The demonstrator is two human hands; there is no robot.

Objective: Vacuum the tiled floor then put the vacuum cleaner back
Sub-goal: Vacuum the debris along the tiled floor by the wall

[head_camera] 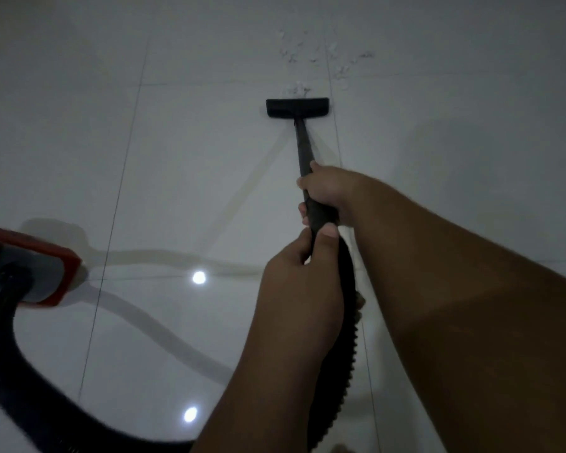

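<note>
Both hands grip the black vacuum wand [303, 148]. My right hand [327, 191] wraps it higher up, and my left hand [299, 276] holds it just below, where the ribbed black hose [343, 354] begins. The flat black nozzle [297, 107] rests on the glossy white tiled floor [183, 158] ahead of me. Small white scraps of debris [317, 57] lie scattered just beyond the nozzle. The red and grey vacuum cleaner body [36, 273] sits on the floor at the left, with the hose looping from it along the bottom of the view.
Dark grout lines cross the tiles. Two ceiling lights reflect as bright spots [198, 277] on the floor left of my hands. The hose [13, 371] curves across the floor at the lower left.
</note>
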